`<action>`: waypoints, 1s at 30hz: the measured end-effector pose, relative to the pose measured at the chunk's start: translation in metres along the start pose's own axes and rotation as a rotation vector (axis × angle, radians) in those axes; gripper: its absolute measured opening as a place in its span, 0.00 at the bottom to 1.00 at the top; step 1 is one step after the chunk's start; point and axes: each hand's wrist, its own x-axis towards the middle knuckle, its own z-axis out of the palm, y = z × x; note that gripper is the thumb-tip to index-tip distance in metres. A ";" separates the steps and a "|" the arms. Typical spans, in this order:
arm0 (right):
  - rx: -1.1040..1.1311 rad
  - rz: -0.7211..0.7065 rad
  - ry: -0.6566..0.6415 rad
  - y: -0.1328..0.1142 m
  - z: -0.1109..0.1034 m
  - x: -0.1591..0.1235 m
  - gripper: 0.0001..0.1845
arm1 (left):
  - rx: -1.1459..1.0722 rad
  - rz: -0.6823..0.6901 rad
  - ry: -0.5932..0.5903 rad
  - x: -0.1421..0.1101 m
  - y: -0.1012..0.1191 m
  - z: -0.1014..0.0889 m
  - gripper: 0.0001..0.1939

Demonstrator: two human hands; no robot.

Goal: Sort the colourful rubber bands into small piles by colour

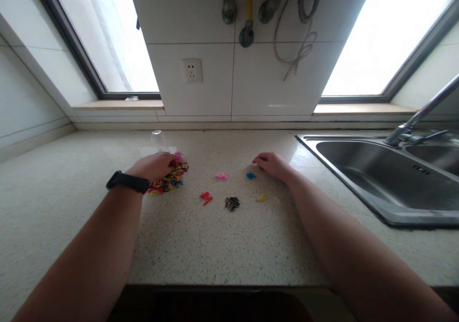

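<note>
My left hand (157,165), with a black band on its wrist, reaches into a mixed heap of colourful rubber bands (168,182). Its fingertips are closed together at the far side of the heap, beside a pink clump (178,155); whatever they pinch is too small to make out. To the right, my right hand (273,164) rests on the counter, fingers loosely bent and thumb a little apart, holding nothing visible. Nearest to it lies a small blue pile (250,175). Separate little piles of pink (222,176), red (206,198), black (232,203) and yellow bands (261,198) lie between my arms.
A clear plastic cup (157,140) stands behind the heap. The speckled counter (215,250) ends at a front edge near me. At the right is a steel sink (358,169) with a faucet (401,133). The tiled back wall has a socket (192,70) and pipe ends.
</note>
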 end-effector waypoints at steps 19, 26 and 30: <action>-0.001 -0.005 0.003 -0.004 -0.002 -0.002 0.14 | -0.103 0.204 0.203 -0.006 0.063 -0.013 0.09; -0.008 -0.021 0.001 -0.002 -0.001 -0.001 0.13 | -0.391 0.378 0.211 -0.004 0.097 0.002 0.06; -0.002 -0.050 0.035 -0.005 -0.001 -0.004 0.13 | -0.554 0.439 0.148 -0.004 0.115 0.012 0.07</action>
